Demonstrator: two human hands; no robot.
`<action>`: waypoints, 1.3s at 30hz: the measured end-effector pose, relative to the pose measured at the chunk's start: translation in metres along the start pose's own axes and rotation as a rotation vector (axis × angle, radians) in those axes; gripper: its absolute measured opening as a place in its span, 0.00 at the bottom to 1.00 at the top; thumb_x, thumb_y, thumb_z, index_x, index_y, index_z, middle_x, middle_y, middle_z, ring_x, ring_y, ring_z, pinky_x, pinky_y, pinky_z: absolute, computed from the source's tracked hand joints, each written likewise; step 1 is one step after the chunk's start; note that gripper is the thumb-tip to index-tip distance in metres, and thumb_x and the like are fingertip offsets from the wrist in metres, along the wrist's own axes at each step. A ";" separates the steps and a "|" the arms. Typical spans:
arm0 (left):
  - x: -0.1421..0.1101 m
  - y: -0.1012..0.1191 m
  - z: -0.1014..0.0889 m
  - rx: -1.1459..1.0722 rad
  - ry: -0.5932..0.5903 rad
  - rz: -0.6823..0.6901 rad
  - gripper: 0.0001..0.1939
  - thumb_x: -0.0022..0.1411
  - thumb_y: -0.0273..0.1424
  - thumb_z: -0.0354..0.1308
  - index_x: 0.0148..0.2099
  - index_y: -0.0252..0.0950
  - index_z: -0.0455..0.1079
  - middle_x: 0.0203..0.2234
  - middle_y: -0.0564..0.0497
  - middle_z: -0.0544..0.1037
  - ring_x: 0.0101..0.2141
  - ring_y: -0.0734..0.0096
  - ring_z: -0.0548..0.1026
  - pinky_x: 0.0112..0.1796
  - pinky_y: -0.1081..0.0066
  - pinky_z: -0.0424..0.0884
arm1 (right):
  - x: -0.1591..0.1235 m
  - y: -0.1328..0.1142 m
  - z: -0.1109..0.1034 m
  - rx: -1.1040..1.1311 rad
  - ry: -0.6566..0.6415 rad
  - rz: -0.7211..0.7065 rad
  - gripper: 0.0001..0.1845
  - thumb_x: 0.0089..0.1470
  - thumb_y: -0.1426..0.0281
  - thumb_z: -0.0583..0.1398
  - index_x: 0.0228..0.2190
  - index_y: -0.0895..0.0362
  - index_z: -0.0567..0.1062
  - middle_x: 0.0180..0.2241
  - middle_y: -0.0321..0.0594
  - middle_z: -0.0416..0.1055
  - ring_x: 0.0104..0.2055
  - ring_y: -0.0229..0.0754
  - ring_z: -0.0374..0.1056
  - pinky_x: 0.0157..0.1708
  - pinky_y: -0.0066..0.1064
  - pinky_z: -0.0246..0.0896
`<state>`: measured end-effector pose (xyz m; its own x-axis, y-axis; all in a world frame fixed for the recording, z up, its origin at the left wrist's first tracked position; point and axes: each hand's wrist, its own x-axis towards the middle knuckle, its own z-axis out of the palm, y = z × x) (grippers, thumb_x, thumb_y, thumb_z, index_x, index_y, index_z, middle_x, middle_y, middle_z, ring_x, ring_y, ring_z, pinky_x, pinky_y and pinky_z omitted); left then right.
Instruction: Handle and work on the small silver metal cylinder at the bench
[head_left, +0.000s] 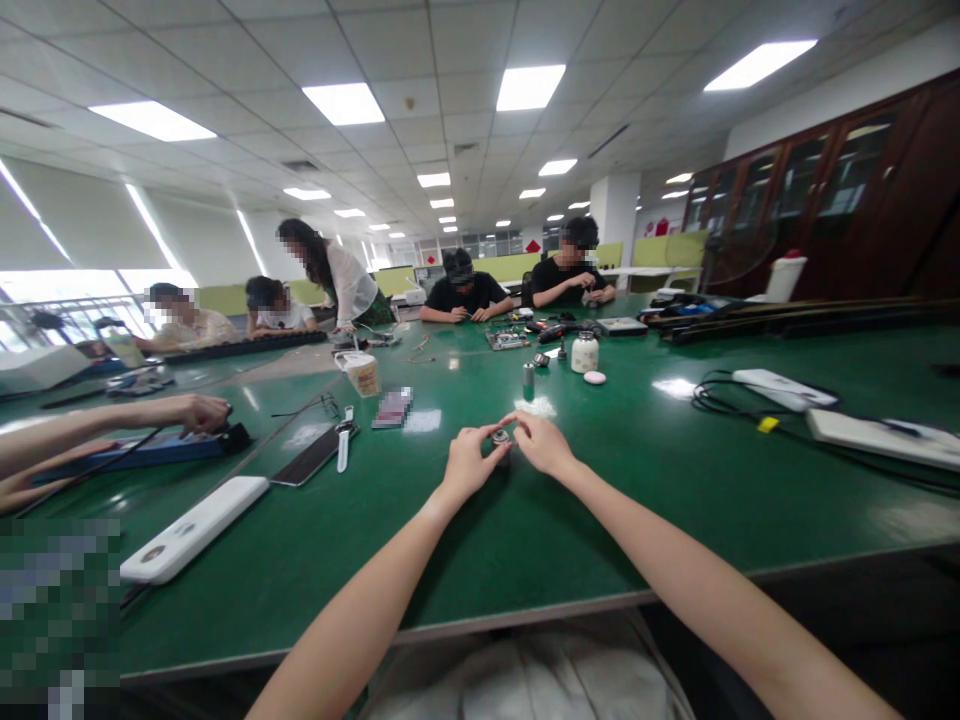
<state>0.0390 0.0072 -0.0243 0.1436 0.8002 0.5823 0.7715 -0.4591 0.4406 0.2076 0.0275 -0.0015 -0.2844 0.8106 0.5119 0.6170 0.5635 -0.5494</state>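
My left hand curls its thumb and index finger around a small round metal part with a ring-shaped top, low over the green table. From the other side my right hand is closed against the same part, its index finger reaching across the far edge. The fingers partly cover the part, so its lower portion is hard to see. Just beyond my hands a metal cylinder stands upright. Behind it lie a small dark metal piece and a small upright dark fitting.
A white jar and its pale lid are beyond my right hand. Leftward lie a watch, a dark phone and a white power strip. A co-worker's hand works at far left. Cables lie right.
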 end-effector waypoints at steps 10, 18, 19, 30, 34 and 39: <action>-0.001 0.001 -0.002 -0.012 -0.026 -0.019 0.19 0.58 0.40 0.60 0.51 0.42 0.73 0.42 0.49 0.80 0.43 0.61 0.75 0.46 0.64 0.69 | 0.001 -0.001 -0.001 -0.018 0.005 0.025 0.17 0.53 0.73 0.52 0.32 0.51 0.80 0.28 0.36 0.77 0.29 0.40 0.67 0.28 0.27 0.54; 0.000 0.001 -0.002 -0.020 -0.021 -0.032 0.19 0.57 0.39 0.61 0.50 0.42 0.73 0.41 0.49 0.80 0.43 0.61 0.75 0.45 0.64 0.69 | 0.000 -0.003 -0.002 0.021 0.069 0.062 0.14 0.52 0.73 0.53 0.33 0.51 0.79 0.24 0.33 0.74 0.26 0.37 0.66 0.26 0.26 0.52; 0.000 0.001 -0.001 -0.020 -0.023 -0.031 0.19 0.57 0.39 0.61 0.51 0.42 0.73 0.41 0.49 0.80 0.43 0.60 0.75 0.45 0.64 0.69 | 0.000 -0.004 -0.001 0.019 0.059 0.061 0.13 0.52 0.72 0.54 0.34 0.50 0.79 0.24 0.33 0.73 0.25 0.37 0.65 0.26 0.26 0.52; 0.000 -0.002 0.000 -0.023 -0.032 -0.009 0.17 0.59 0.38 0.59 0.51 0.42 0.73 0.41 0.50 0.80 0.42 0.62 0.75 0.43 0.66 0.69 | -0.001 -0.002 0.006 0.031 0.000 0.062 0.14 0.52 0.58 0.59 0.33 0.53 0.79 0.19 0.32 0.68 0.22 0.36 0.63 0.22 0.26 0.48; -0.001 0.000 -0.001 -0.016 -0.033 -0.011 0.18 0.59 0.39 0.60 0.50 0.41 0.73 0.41 0.49 0.80 0.41 0.61 0.75 0.43 0.65 0.69 | 0.002 -0.001 0.004 0.074 0.048 0.051 0.14 0.53 0.59 0.58 0.34 0.54 0.79 0.18 0.32 0.66 0.21 0.35 0.61 0.22 0.26 0.47; -0.001 0.001 -0.001 -0.015 -0.031 -0.024 0.20 0.58 0.41 0.60 0.51 0.40 0.72 0.41 0.49 0.80 0.42 0.61 0.75 0.45 0.65 0.69 | 0.009 0.010 -0.005 0.051 0.128 0.072 0.16 0.54 0.57 0.57 0.34 0.54 0.80 0.17 0.32 0.66 0.20 0.35 0.60 0.22 0.26 0.47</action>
<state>0.0387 0.0054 -0.0238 0.1445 0.8226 0.5500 0.7655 -0.4451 0.4646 0.2150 0.0396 0.0009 -0.1430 0.8239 0.5485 0.5936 0.5148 -0.6186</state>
